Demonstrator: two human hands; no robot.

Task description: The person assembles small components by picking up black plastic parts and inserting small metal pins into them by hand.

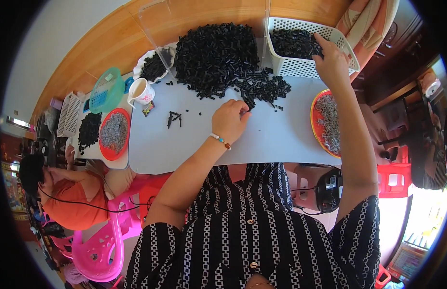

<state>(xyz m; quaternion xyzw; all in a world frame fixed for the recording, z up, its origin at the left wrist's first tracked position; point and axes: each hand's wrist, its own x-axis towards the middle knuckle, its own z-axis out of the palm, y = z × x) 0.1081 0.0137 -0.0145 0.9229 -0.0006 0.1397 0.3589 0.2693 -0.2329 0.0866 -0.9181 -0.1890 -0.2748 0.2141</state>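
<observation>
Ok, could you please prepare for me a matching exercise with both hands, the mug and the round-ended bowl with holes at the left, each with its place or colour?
1. left hand
2. right hand
3. mug
4. bowl with holes

A. see-through green
B. at the white basket, its fingers by the black pieces inside
C. white, with a pinkish pattern
D. at the near edge of the black heap on the table

Right pairs: 1-D, 2-B, 3-C, 4-A
</observation>
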